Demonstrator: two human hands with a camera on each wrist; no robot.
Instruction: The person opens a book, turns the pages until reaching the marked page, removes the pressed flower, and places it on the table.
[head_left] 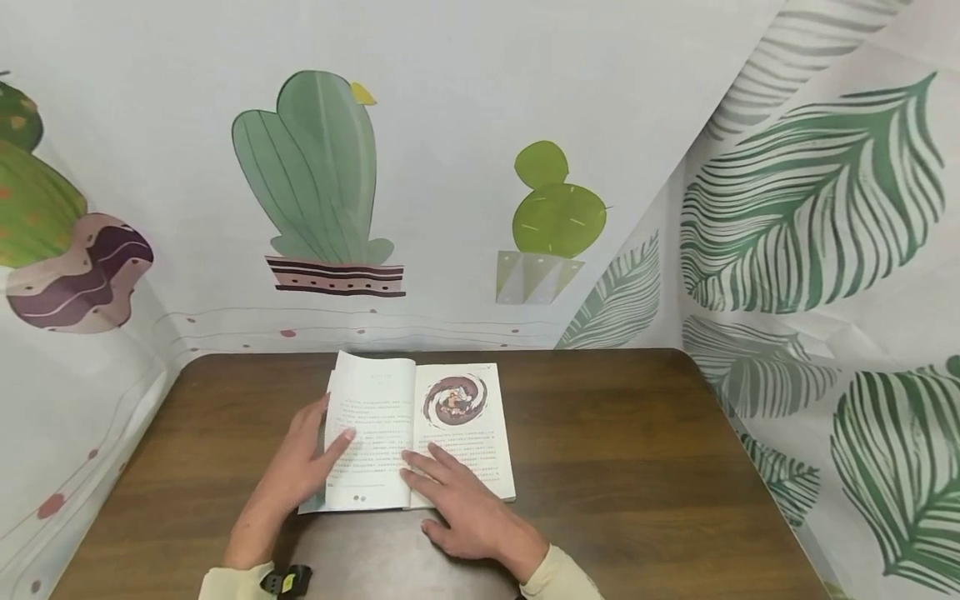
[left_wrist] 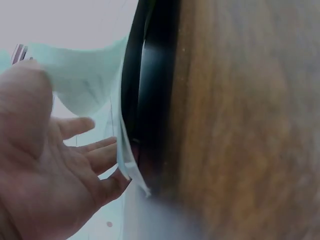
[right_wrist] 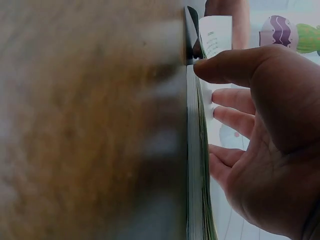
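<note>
An open book (head_left: 457,450) lies on the table, with printed text on both pages and a round reddish-brown picture on the right page. The left page (head_left: 371,408) bows up a little, its top corner raised. My left hand (head_left: 300,458) lies along its left edge, thumb over the page and fingers extended at the margin. In the left wrist view, the fingers of my left hand (left_wrist: 65,165) reach the curved page edges. My right hand (head_left: 468,508) rests its spread fingertips on the lower right page near the gutter; its thumb is beside the bottom edge.
The brown wooden table (head_left: 637,467) extends to both sides of the book. Behind it hangs a white backdrop (head_left: 450,208) printed with cacti, and leaf-patterned cloth (head_left: 810,200) covers the right side. A black watch (head_left: 288,581) is at the left wrist.
</note>
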